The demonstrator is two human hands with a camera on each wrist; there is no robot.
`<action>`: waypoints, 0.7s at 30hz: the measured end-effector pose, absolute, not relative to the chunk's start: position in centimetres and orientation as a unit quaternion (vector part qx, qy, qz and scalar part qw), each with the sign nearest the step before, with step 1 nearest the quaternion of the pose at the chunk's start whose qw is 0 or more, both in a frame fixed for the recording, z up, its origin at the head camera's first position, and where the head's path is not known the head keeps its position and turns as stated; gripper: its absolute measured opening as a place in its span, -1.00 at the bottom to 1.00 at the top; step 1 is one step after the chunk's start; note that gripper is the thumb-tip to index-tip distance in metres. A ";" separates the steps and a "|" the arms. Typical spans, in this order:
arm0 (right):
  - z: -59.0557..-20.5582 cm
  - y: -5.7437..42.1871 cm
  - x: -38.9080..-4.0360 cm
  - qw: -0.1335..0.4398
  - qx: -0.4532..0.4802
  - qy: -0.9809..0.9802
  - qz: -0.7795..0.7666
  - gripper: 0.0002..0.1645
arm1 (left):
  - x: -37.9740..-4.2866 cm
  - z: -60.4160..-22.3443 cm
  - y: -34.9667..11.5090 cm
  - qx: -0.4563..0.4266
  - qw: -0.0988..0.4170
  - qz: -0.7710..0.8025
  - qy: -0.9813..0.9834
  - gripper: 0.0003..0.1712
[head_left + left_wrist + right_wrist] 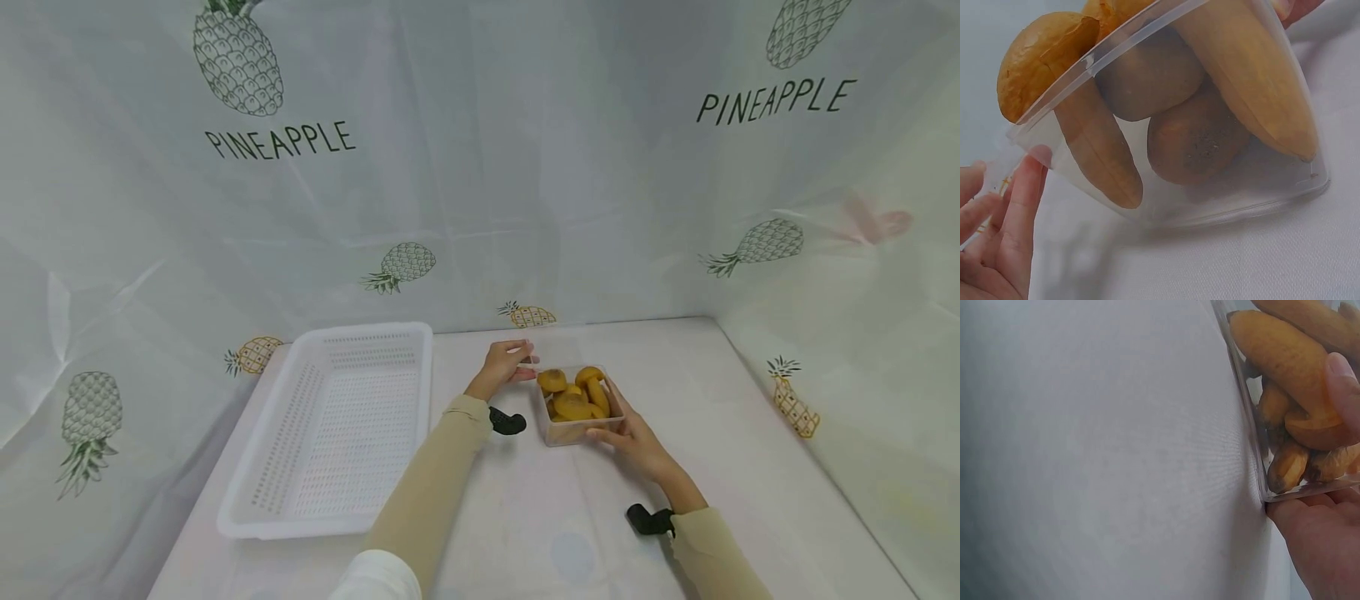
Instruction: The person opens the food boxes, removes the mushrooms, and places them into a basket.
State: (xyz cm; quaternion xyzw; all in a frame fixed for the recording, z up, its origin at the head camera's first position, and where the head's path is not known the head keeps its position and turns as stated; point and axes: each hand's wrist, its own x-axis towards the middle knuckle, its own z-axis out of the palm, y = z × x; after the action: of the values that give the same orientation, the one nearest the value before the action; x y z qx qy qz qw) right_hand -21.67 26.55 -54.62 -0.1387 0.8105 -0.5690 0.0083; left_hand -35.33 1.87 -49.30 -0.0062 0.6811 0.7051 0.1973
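A clear plastic box [567,434] full of yellow-brown mushrooms [572,407] stands on the table. My right hand [636,442] grips its near right corner, thumb on the front wall and fingers along the side. At the far left corner, my left hand [502,365] pinches what looks like the box's clear lid [561,350], which is raised behind the box and hard to make out. In the left wrist view, mushroom stems [1100,153] show through the box wall, and one cap [1041,59] rises above the rim.
A white perforated plastic basket [352,425] lies on the table to the left of the box. The table [517,517] has a pale cover. Pineapple-printed sheeting [480,167] hangs behind and at both sides.
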 end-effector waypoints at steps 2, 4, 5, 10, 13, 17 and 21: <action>-54.6 26.6 -21.7 0.011 -0.138 0.811 -0.569 0.18 | -35.3 -49.2 1.9 -0.004 0.195 0.703 0.684 -0.43; -54.6 26.6 -21.6 0.011 -0.136 0.813 -0.566 0.18 | -35.2 -49.1 1.9 -0.001 0.194 0.699 0.688 -0.42; -54.5 26.6 -21.6 0.010 -0.135 0.815 -0.564 0.18 | -35.2 -49.0 1.8 0.000 0.195 0.698 0.689 -0.42; -54.6 26.5 -21.5 0.012 -0.137 0.816 -0.561 0.18 | -35.1 -48.6 1.5 0.008 0.201 0.685 0.700 -0.44; -54.6 26.4 -21.5 0.015 -0.137 0.815 -0.563 0.18 | -35.2 -48.1 1.2 0.019 0.188 0.661 0.726 -0.45; -54.5 26.4 -21.5 0.013 -0.135 0.816 -0.563 0.18 | -35.4 -47.2 1.0 0.042 0.152 0.622 0.767 -0.44; -54.6 26.5 -21.5 0.012 -0.136 0.813 -0.566 0.18 | -35.2 -46.0 0.8 0.059 0.117 0.600 0.789 -0.45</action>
State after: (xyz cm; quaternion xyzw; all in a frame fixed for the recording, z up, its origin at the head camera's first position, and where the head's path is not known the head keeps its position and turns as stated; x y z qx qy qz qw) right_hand -21.55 26.48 -54.56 -0.1365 0.8126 -0.5665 0.0124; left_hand -35.15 0.80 -45.99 0.0588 0.7891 0.6001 0.1172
